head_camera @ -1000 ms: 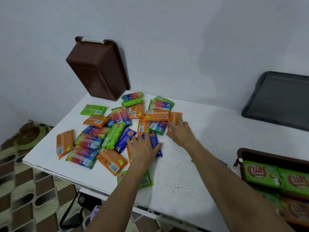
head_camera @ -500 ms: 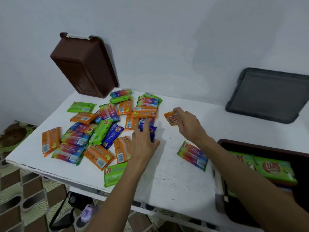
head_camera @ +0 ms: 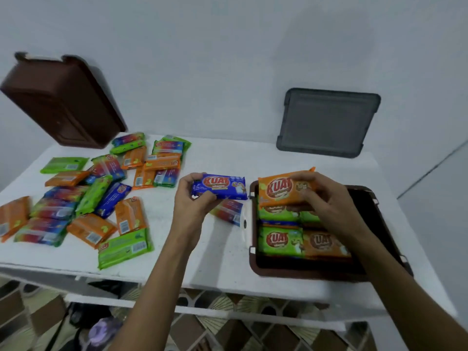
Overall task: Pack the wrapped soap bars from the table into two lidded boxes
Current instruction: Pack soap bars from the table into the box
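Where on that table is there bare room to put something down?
Bare: the back strip between the soap pile and the grey lid, and the front stretch between the pile and the brown box. Crowded: the left half of the table, and the box's left side.

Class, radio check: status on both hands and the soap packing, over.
Left hand grips blue soap bar. Right hand holds orange soap bar over open brown box. Box part filled, nothing blocking.
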`<move>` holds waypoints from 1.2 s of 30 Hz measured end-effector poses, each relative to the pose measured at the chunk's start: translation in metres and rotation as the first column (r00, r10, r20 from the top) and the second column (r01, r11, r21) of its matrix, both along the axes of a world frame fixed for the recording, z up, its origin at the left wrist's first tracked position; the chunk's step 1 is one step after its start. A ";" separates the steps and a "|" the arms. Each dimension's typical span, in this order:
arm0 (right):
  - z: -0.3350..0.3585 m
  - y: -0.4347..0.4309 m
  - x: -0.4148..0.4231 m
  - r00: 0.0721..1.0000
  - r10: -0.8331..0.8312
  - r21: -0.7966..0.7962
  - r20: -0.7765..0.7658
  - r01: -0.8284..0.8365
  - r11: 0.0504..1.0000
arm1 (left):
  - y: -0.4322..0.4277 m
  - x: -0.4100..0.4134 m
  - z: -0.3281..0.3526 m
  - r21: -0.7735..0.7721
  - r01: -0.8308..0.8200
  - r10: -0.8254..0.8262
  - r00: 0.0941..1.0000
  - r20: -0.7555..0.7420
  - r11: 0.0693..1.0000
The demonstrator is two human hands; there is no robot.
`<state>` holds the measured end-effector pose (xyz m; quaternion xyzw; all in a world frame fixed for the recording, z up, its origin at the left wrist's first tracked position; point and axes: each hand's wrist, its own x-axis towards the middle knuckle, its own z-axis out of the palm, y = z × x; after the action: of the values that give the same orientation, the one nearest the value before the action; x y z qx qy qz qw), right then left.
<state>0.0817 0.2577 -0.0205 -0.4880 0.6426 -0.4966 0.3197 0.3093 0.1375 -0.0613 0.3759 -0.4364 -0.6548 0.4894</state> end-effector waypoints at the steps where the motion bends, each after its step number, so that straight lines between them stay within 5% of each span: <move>1: -0.001 0.012 -0.004 0.999 0.000 0.036 0.050 -0.002 0.999 | 0.005 -0.006 0.000 0.016 0.005 -0.005 1.000 -0.028 1.000; 12: -0.052 0.041 -0.016 0.951 0.137 0.377 0.279 -0.239 0.895 | 0.041 -0.045 -0.030 0.024 0.012 -0.013 0.999 0.050 1.000; 16: -0.064 0.032 -0.021 0.981 0.191 0.506 -0.029 -0.150 0.849 | 0.044 -0.046 -0.034 0.003 0.001 -0.002 0.996 0.086 1.000; 19: -0.064 0.032 -0.021 0.919 0.278 0.513 -0.280 -0.102 0.853 | 0.044 -0.045 -0.031 -0.077 0.023 -0.010 0.985 0.170 0.997; 22: -0.053 0.037 -0.021 0.825 0.163 0.308 -0.541 0.014 0.951 | 0.048 -0.047 -0.024 -0.144 0.063 -0.033 0.979 0.202 0.987; 23: -0.048 0.037 -0.020 0.868 0.082 0.216 -0.490 0.030 0.976 | 0.051 -0.049 -0.021 -0.149 0.085 -0.054 0.979 0.199 0.985; 25: -0.035 0.037 -0.017 0.996 0.001 0.138 -0.088 0.011 0.990 | 0.058 -0.057 -0.015 -0.130 0.149 -0.123 0.975 0.187 0.980; 27: -0.025 0.038 -0.016 0.928 -0.001 0.157 0.372 -0.062 0.986 | 0.068 -0.068 -0.011 -0.151 0.242 -0.202 0.950 0.239 0.959; 28: -0.025 0.039 -0.019 0.897 0.004 0.156 0.443 -0.081 0.984 | 0.072 -0.074 -0.009 -0.188 0.294 -0.229 0.924 0.306 0.937; 33: -0.027 0.066 -0.050 0.957 -0.021 0.162 0.289 -0.028 0.986 | 0.074 -0.080 -0.014 -0.355 0.596 -0.132 0.621 0.773 0.720; 36: -0.028 0.085 -0.075 0.989 -0.082 0.262 0.121 0.047 0.964 | 0.068 -0.071 -0.024 -0.472 0.565 0.112 0.555 0.824 0.677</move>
<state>0.0071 0.3428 -0.0490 -0.3872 0.6952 -0.4496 0.4058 0.2386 0.2060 -0.0851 0.3485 -0.8677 -0.2586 0.2423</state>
